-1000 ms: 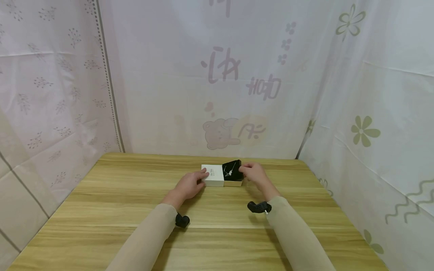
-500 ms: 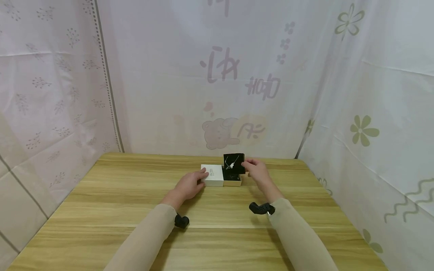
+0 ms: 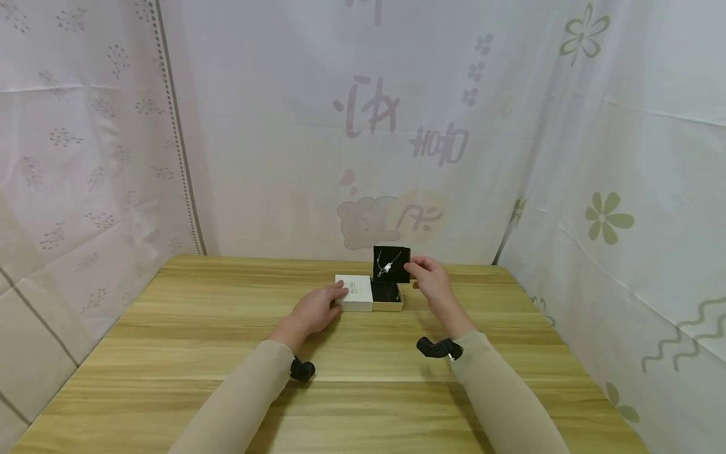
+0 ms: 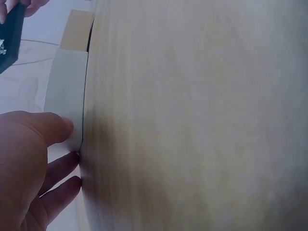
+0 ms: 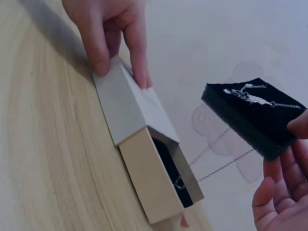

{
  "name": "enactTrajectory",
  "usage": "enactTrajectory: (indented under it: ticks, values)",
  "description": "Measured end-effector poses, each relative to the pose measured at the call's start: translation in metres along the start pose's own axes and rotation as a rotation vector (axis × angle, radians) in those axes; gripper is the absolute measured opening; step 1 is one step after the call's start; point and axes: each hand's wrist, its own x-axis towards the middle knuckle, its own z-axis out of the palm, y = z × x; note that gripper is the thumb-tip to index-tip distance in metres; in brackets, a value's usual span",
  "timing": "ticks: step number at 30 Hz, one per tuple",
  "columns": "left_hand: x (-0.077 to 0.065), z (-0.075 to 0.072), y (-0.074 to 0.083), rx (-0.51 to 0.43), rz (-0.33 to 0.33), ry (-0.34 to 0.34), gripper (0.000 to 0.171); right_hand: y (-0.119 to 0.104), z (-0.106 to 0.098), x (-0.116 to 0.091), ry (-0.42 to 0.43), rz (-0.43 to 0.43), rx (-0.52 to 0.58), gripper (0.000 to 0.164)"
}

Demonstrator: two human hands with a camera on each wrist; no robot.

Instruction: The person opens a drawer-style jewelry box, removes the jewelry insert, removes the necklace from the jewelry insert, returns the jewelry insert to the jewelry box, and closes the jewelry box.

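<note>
A white drawer-style jewelry box (image 3: 361,290) lies on the table with its tan inner tray (image 5: 149,175) slid partway out to the right. My left hand (image 3: 314,309) grips the white sleeve, thumb on the near side and fingers over the top. Above the tray, my right hand (image 3: 433,280) pinches the right edge of a black foam pad (image 5: 236,120). A silver necklace (image 5: 252,98) with a pendant lies across the pad's face. Its thin chain (image 5: 226,168) hangs from the pad's underside down into the tray, where dark lining shows.
The wood-grain table (image 3: 363,391) ends just behind the box. Pale printed curtains (image 3: 266,157) hang at the back and on both sides. A black wrist camera (image 3: 439,348) sits at the right cuff, another (image 3: 302,370) at the left.
My right hand has lifted the foam pad with the necklace up out of the tray, tilting its face more toward the head camera. My left hand has stayed on the box sleeve.
</note>
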Motion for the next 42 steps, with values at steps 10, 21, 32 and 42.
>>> enactTrajectory:
  ticks: [10, 21, 32, 42]
  values:
    - [0.000, -0.001, 0.003, 0.043, 0.015, 0.017, 0.049, -0.013, 0.004, -0.004, 0.003, -0.014, 0.102, 0.023]
    - [-0.003, -0.003, 0.004, 0.062, 0.037, 0.011, 0.050, -0.033, 0.008, -0.007, -0.013, -0.045, 0.169, 0.008]
    - [-0.005, -0.002, 0.004, 0.094, 0.043, -0.009, 0.053, -0.052, 0.018, -0.021, -0.068, -0.064, 0.259, 0.005]
    - [-0.005, -0.001, 0.000, 0.068, 0.040, -0.010, 0.057, -0.066, 0.027, -0.032, -0.108, -0.085, 0.286, 0.006]
